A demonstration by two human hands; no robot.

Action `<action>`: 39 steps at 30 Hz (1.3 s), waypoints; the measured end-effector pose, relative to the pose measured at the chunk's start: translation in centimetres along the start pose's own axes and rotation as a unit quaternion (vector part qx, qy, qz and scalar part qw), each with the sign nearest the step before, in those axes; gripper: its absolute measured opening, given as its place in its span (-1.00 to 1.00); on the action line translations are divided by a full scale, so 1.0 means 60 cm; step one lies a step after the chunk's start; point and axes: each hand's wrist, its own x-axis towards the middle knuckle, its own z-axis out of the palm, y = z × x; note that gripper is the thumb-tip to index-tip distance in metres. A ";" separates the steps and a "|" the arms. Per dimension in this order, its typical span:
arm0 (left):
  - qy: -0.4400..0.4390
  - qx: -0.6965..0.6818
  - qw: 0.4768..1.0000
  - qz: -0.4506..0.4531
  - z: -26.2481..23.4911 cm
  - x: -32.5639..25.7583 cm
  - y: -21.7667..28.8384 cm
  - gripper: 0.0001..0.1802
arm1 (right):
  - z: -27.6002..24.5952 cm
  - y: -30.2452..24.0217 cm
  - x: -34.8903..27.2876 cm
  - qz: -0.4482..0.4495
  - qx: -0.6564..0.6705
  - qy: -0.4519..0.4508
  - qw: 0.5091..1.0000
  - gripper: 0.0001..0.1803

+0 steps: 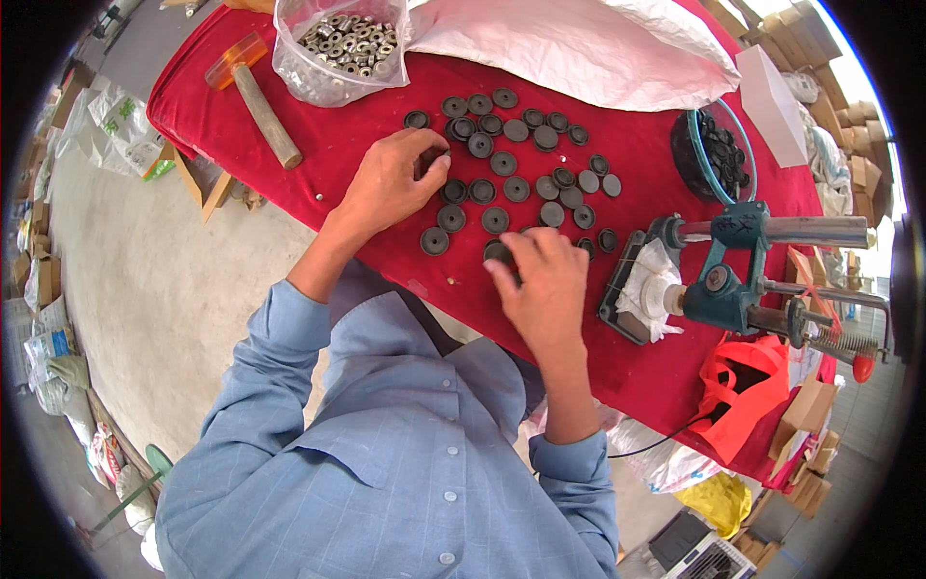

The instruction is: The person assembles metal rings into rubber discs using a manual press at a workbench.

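Note:
Many round black rubber-like discs lie over the middle of the red-covered table, several with a raised rim and a centre hole, others flat-faced. My left hand is at the left edge of this group, thumb and forefinger pinched together. A small dark bit shows at its fingertips, too hidden to name. At the near edge of the group my right hand bends over a black disc, which sits between its thumb and forefinger. That hand is slightly blurred, and its other fingers cover part of the discs.
At the back left are a mallet and a clear bag of metal rings. White sheeting lies along the far side. On the right stand a black basin of black parts, a green hand press and a red bag.

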 end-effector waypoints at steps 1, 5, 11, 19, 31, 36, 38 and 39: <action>0.007 0.054 0.998 0.034 0.005 0.002 -0.007 -0.77 | 0.004 -0.010 -0.004 -0.022 -0.010 -0.022 0.999 -0.52; 0.002 0.075 0.996 0.056 0.009 0.005 -0.020 -0.78 | 0.018 -0.015 -0.015 0.000 0.012 0.006 1.000 -0.54; -0.031 0.052 0.998 -0.029 -0.005 0.008 -0.010 -0.77 | 0.017 -0.016 -0.026 -0.011 0.052 -0.024 0.998 -0.68; 0.017 0.121 0.992 0.011 0.001 0.000 -0.018 -0.69 | 0.043 -0.040 -0.075 -0.052 0.063 0.045 0.996 -0.65; -0.016 0.041 0.999 0.031 0.002 -0.112 0.064 -0.69 | -0.039 0.041 -0.163 0.198 0.063 0.060 0.976 -0.59; -0.039 0.038 0.998 0.025 0.007 -0.147 0.063 -0.62 | -0.038 0.038 -0.160 0.240 0.109 0.056 0.963 -0.56; -0.043 0.065 0.996 0.038 0.011 -0.154 0.055 -0.59 | -0.038 0.040 -0.159 0.264 0.135 0.054 0.954 -0.55; -0.044 0.063 0.996 0.037 0.011 -0.156 0.056 -0.59 | -0.034 0.045 -0.161 0.220 0.115 0.066 0.966 -0.55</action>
